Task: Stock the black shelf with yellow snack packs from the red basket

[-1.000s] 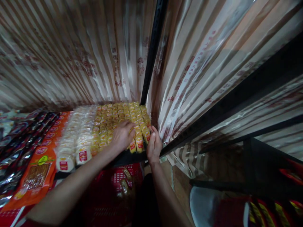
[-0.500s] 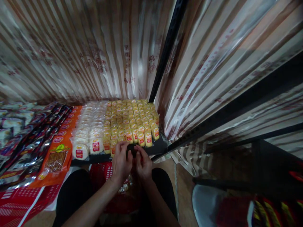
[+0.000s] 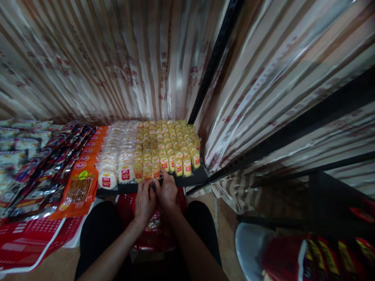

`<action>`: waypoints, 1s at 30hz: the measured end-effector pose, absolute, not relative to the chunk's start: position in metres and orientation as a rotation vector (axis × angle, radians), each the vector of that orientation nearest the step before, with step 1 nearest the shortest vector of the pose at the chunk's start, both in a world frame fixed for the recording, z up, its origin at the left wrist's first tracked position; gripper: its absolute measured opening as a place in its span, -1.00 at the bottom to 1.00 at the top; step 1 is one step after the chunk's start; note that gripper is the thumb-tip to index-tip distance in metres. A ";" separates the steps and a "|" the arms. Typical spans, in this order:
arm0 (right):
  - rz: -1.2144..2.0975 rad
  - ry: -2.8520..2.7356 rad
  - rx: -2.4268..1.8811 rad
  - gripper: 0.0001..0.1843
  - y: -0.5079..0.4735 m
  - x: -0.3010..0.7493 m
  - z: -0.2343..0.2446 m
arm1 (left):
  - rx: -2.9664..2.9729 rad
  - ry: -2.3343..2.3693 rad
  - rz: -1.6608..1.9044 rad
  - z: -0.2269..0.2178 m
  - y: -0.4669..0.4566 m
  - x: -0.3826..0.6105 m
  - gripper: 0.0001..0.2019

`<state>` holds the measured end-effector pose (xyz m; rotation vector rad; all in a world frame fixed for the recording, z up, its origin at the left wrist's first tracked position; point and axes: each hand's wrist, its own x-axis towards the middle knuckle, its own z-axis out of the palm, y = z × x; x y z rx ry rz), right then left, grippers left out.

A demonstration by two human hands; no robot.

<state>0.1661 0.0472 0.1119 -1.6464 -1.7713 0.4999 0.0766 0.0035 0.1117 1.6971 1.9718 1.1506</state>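
Note:
My left hand (image 3: 145,201) and my right hand (image 3: 167,191) are close together at the front edge of the dark shelf (image 3: 191,178). Both have their fingers bent and pinched. A small dark patch shows between the fingertips; I cannot tell whether it is a held thing or the shelf edge. Just beyond them stand rows of small yellow wrapped snacks (image 3: 179,166) with red and white labels. To their left are stacks of round white wrapped crackers (image 3: 108,180). Under my hands, between my knees, a red basket (image 3: 124,203) holds some shiny clear-wrapped pieces.
Orange snack packs (image 3: 77,189) and dark shiny packs (image 3: 43,181) lie farther left, above another red basket (image 3: 26,246). A black shelf post (image 3: 209,64) rises before the striped plastic sheeting (image 3: 140,58). At lower right stands a pale tub (image 3: 249,249) beside red and yellow packs (image 3: 325,253).
Both hands have moved slightly left relative to the snacks, and the right hand has come nearer the left. The view has shifted a little, so the shelf goods appear farther right.

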 end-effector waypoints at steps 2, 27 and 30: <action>0.500 -1.732 -1.652 -0.56 0.049 0.165 0.111 | 1.704 1.944 1.158 0.110 0.007 0.073 -0.71; 0.678 -1.454 -1.266 -0.60 0.058 0.254 0.156 | 1.710 1.480 1.157 0.190 0.087 0.115 -0.65; 0.609 -1.347 -1.359 -0.51 0.072 0.270 0.155 | 1.718 1.418 1.184 0.199 0.116 0.136 -0.65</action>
